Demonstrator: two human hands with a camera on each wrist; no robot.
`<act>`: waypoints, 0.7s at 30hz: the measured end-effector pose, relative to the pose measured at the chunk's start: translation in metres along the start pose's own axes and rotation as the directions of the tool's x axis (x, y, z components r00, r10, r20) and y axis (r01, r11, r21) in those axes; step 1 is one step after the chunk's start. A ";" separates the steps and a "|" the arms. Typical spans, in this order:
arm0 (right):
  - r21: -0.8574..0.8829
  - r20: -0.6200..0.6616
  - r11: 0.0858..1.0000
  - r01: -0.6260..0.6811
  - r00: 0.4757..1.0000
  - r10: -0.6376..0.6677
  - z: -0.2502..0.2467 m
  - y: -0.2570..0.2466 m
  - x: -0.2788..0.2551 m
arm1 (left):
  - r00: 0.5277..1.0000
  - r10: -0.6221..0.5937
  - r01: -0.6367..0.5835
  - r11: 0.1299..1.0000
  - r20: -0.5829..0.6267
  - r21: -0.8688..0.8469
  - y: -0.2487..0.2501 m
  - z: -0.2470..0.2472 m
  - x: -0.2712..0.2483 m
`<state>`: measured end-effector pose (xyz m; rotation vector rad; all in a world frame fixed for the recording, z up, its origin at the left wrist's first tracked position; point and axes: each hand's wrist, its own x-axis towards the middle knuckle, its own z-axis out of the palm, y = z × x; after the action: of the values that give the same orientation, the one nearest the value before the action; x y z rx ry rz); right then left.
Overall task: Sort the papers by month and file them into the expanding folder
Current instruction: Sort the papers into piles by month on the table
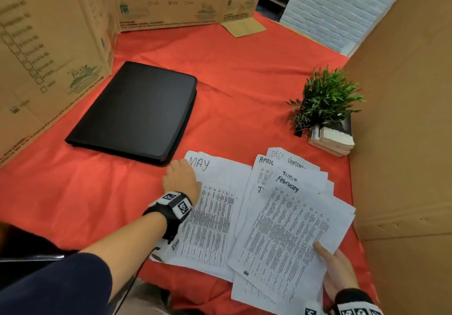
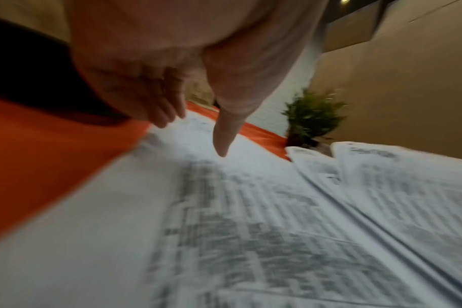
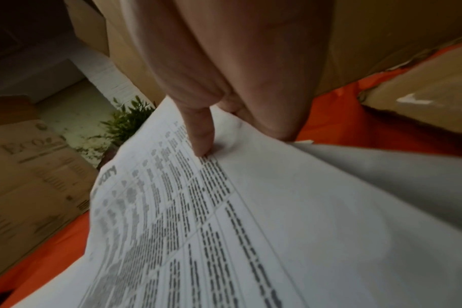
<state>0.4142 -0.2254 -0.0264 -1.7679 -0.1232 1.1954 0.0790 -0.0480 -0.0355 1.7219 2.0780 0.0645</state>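
Pressing the MAY sheet (image 1: 215, 207), left hand (image 1: 179, 178) lies flat; right hand (image 1: 336, 269) pinches fanned papers (image 1: 291, 221) beside plant (image 1: 325, 99).

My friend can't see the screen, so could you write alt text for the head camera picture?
A person's left hand rests on a white printed sheet headed MAY lying on a red tablecloth, while the right hand grips a fanned stack of white sheets topped by February. A closed black folder lies behind, and a small green plant stands at right.

Navy sleeve (image 1: 61, 283), black marker-tagged wristbands (image 1: 171, 210)
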 end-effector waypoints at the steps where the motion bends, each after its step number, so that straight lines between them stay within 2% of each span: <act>1: -0.009 -0.010 1.000 0.007 1.000 -0.007 0.003 0.001 0.002 | 0.997 -0.082 0.082 0.997 0.018 0.001 -0.010 -0.002 0.003; 3: -0.040 -0.034 0.999 0.021 0.999 -0.022 0.008 0.004 0.007 | 0.978 -0.160 0.164 0.986 0.133 -0.025 -0.023 -0.003 0.007; 5: -0.082 -0.040 0.996 0.033 0.999 -0.036 0.011 0.006 0.014 | 0.961 -0.157 0.174 0.983 0.229 -0.055 -0.029 -0.001 0.008; 10: -0.234 -0.015 0.972 0.026 0.999 -0.031 0.024 0.011 0.025 | 0.964 -0.183 0.204 0.975 0.195 -0.092 -0.013 0.002 0.002; 12: -0.289 -0.030 0.957 0.000 1.000 -0.009 0.028 0.017 0.029 | 0.948 -0.261 0.292 0.939 0.181 -0.179 -0.003 0.003 0.001; 14: -0.312 -0.045 0.950 -0.028 0.999 0.015 0.028 0.023 0.035 | 0.920 -0.307 0.369 0.889 0.246 -0.270 0.003 0.001 0.002; 15: -0.321 -0.052 0.946 -0.038 0.998 0.022 0.028 0.025 0.037 | 0.910 -0.285 0.369 0.888 0.300 -0.274 0.004 -0.002 0.002; 17: -0.326 -0.057 0.944 -0.049 0.998 0.032 0.027 0.025 0.039 | 0.916 -0.159 0.267 0.927 0.368 -0.262 0.001 -0.002 0.005; 19: -0.324 -0.054 0.944 -0.055 0.998 0.039 0.026 0.024 0.040 | 0.931 -0.026 0.156 0.929 0.364 -0.334 -0.003 -0.003 0.007; 21: -0.323 -0.057 0.946 -0.032 0.998 0.014 0.026 0.021 0.042 | 0.953 0.035 0.080 0.930 0.301 -0.360 -0.007 -0.007 0.012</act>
<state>0.4074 -0.1969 -0.0711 -2.0912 -0.2822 1.1940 0.0686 -0.0370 -0.0351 1.3820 1.7300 0.1623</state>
